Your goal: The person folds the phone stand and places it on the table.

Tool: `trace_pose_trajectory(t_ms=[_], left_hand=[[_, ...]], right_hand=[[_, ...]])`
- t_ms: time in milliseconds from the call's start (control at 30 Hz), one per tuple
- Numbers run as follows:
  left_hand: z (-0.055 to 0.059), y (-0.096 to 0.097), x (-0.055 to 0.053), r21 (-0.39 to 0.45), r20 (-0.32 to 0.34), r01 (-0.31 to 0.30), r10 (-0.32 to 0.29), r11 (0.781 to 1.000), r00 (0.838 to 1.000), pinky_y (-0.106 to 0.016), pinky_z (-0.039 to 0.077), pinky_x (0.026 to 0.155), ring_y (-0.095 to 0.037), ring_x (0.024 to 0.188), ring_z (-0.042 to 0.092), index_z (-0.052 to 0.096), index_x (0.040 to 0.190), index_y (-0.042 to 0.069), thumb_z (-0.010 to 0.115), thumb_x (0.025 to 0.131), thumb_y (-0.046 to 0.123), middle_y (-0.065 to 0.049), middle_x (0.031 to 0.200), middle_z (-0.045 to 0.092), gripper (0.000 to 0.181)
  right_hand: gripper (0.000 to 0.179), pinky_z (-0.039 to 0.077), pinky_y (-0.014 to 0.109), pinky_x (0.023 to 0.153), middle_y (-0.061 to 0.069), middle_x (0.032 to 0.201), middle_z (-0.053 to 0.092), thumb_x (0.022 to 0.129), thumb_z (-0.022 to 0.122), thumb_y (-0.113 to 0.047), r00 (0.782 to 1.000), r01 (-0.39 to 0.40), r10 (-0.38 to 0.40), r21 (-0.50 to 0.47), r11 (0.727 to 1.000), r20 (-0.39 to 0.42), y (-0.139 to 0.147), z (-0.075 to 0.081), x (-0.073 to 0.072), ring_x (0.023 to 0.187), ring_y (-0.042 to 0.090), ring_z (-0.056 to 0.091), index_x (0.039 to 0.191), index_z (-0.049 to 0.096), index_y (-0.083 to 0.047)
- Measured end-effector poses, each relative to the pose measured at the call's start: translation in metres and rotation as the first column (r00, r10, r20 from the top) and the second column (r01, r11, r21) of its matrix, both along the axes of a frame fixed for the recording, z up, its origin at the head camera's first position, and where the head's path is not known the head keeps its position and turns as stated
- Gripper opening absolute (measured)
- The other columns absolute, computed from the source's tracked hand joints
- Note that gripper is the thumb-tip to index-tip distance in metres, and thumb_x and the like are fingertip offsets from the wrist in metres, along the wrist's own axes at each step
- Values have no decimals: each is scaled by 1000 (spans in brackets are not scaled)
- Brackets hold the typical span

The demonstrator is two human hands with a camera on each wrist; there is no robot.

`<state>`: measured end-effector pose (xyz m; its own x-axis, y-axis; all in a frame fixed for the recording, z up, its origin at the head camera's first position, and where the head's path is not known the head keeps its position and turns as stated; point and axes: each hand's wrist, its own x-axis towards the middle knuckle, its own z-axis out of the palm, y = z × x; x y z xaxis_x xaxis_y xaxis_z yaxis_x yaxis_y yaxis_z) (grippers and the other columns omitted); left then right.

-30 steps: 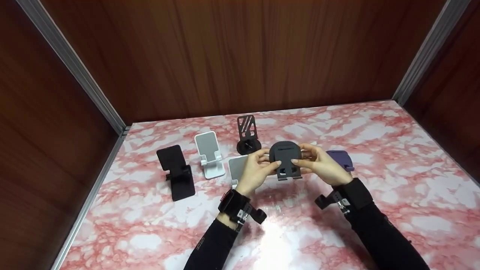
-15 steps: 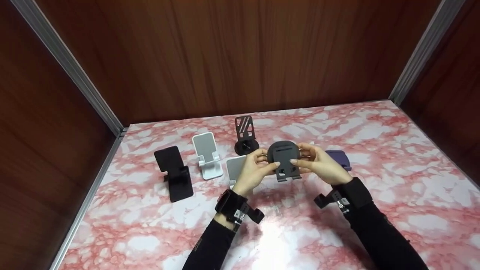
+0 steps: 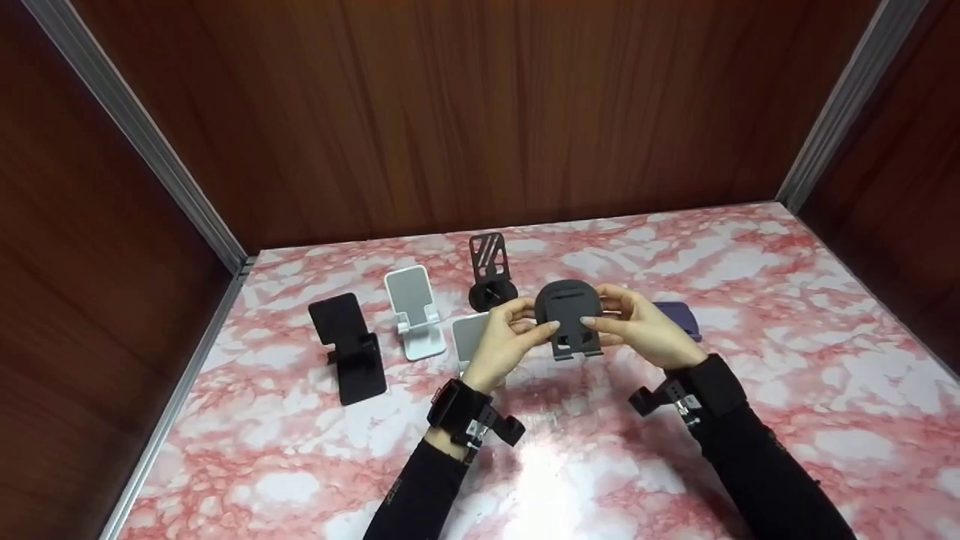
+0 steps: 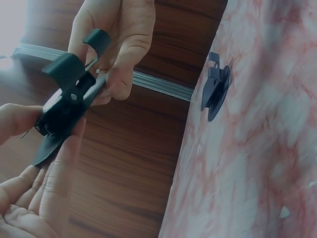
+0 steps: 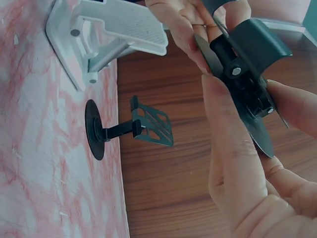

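Note:
Both hands hold a dark grey folding phone stand [image 3: 571, 315] above the table in the head view. Its round base lies behind the slotted plate, folded close, and two hooked lips point toward the person. My left hand [image 3: 510, 337] pinches the left side, thumb on the front face and fingers behind. On the right side my right hand [image 3: 637, 326] grips it the same way. The left wrist view shows the hinge and curved lips of the phone stand [image 4: 69, 94] edge-on. From the right wrist, the thin round base of the phone stand [image 5: 257, 134] rests against the fingers.
Left of the hands stand a black phone stand [image 3: 349, 349] and a white one [image 3: 414, 307]. Another white stand [image 3: 469, 334] is partly hidden by the left hand. A black round-based stand [image 3: 491, 274] is behind; a purple stand [image 3: 679, 319] lies right. Wood panels [image 3: 480, 112] surround the marbled table [image 3: 300, 480].
The hands keep their grip, and the phone stand stays almost in place with a very slight tilt. The whole head view has shifted a little.

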<state>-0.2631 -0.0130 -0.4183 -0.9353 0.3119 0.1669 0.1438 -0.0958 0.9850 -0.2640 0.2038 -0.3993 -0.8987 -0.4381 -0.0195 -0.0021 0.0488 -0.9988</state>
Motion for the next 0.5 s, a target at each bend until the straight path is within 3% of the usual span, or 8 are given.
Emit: trace_pose_trajectory(t_ms=[167,333,400,500], left_hand=[[6,-4,1,-165,-152,-94,68,982,986,-23,55,78,-16,88,67,56,125,5,67,84,20,-15,113,65,45],[11,-6,5,-271,-313,-171,81,947,946,-25,55,81,-16,93,67,52,131,12,63,87,27,-9,115,66,47],[12,-7,7,-322,-402,-225,83,920,912,-27,54,86,-16,98,66,51,132,12,60,90,28,-8,116,66,46],[11,-7,7,-425,-536,-346,75,836,841,-32,46,100,-19,114,58,49,134,11,54,93,25,-8,124,62,44]], right_hand=[[46,57,33,80,5,113,57,88,61,-11,1000,18,-18,-58,998,14,3,4,0,96,14,63,128,41,-1],[46,57,31,78,5,111,57,89,59,-8,1000,21,-19,-90,996,25,7,6,0,94,14,62,130,40,-1],[46,57,31,78,6,110,57,89,58,-7,999,21,-17,-102,995,34,7,7,1,94,14,62,131,40,0],[45,57,32,78,6,110,57,89,58,-6,999,18,-13,-134,991,40,9,7,1,93,15,63,130,41,0]])
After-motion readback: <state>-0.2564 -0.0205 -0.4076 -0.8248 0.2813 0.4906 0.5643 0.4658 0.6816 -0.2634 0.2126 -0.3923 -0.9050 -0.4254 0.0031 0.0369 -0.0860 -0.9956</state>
